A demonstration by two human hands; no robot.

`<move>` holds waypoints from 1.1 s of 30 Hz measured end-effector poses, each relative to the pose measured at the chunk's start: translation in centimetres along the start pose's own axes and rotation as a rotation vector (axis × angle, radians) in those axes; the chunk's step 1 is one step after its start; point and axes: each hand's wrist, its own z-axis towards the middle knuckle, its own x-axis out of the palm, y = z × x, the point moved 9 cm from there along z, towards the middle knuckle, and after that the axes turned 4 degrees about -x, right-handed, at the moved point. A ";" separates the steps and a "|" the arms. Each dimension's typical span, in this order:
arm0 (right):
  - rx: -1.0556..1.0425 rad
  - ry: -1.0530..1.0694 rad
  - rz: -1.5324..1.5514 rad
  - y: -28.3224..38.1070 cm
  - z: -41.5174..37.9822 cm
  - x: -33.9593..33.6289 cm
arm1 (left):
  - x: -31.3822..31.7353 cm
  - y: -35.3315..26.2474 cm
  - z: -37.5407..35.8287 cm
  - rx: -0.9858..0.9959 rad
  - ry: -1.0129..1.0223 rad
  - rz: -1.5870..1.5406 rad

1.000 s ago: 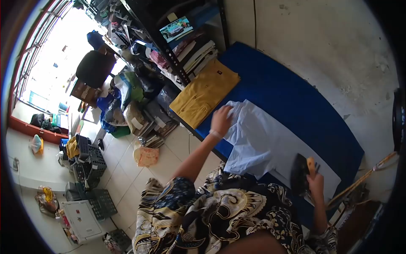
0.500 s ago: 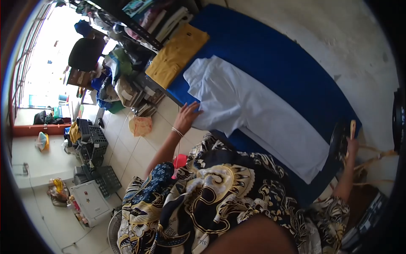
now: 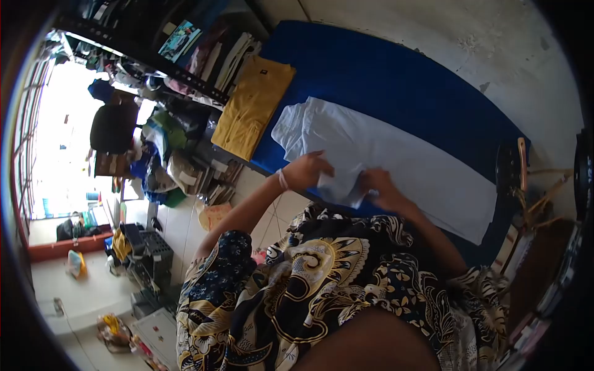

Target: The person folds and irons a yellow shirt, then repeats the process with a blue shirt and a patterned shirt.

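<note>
A pair of white trousers point(image 3: 421, 176) lies lengthwise along a blue padded board point(image 3: 396, 77), its waist end at the left. My left hand point(image 3: 309, 171), a pale band on its wrist, has its fingers bent onto the near edge of the cloth, which bunches up there. Just to the right, my right hand point(image 3: 385, 190) grips a lifted fold of the same edge; its fingers are slightly blurred. An iron point(image 3: 508, 170) with a wooden handle stands at the board's right end, apart from both hands.
A folded mustard-yellow garment point(image 3: 253, 108) lies on the board's left end. Beside it, a metal shelf point(image 3: 185, 80) holds stacked clothes and a lit screen point(image 3: 179, 40). Bags and piled goods stand on the tiled floor at left. A wall point(image 3: 482, 55) runs along the far side.
My right hand has let go of the iron's handle and come left to the trousers. My left hand has moved right along their near edge, where the cloth is now lifted and gathered.
</note>
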 end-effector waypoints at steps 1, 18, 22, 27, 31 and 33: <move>0.179 -0.038 0.336 -2.2 0.1 -0.8 | -0.2 1.8 0.9 0.020 0.012 -0.008; 0.380 -0.332 -0.857 -0.6 5.8 -2.1 | -4.3 3.5 6.2 -0.355 -0.599 0.585; 0.515 -0.227 -0.786 -5.1 0.7 -3.5 | -3.3 7.4 6.1 -0.207 -0.692 0.504; 0.852 -0.540 -1.224 -4.5 -10.2 -24.9 | -3.1 9.3 0.2 -0.558 -0.703 0.436; 1.252 -0.390 -1.355 -12.7 -27.2 -40.0 | -1.1 9.6 -3.9 -0.770 -0.694 0.443; 1.175 -0.473 -1.168 -17.1 -32.2 -41.6 | -1.5 9.2 -4.7 -0.819 -0.784 0.453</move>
